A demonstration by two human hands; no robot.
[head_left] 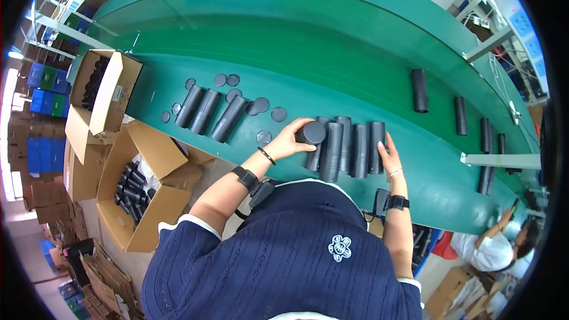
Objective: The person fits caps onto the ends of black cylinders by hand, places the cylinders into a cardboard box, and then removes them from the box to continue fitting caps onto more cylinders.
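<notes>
Black tubes (331,154) lay in row by near edge of surface (418,169); three more lay toward left end among loose discs (261,104). Left hand (289,141) gripped black cylinder (314,133) over row's left side; right hand (392,159), fingers parted, touched rightmost tube. At left end, upper carton (122,92) held black parts (92,86); lower carton (148,228), black pieces (131,192), white wrapping (144,169).
</notes>
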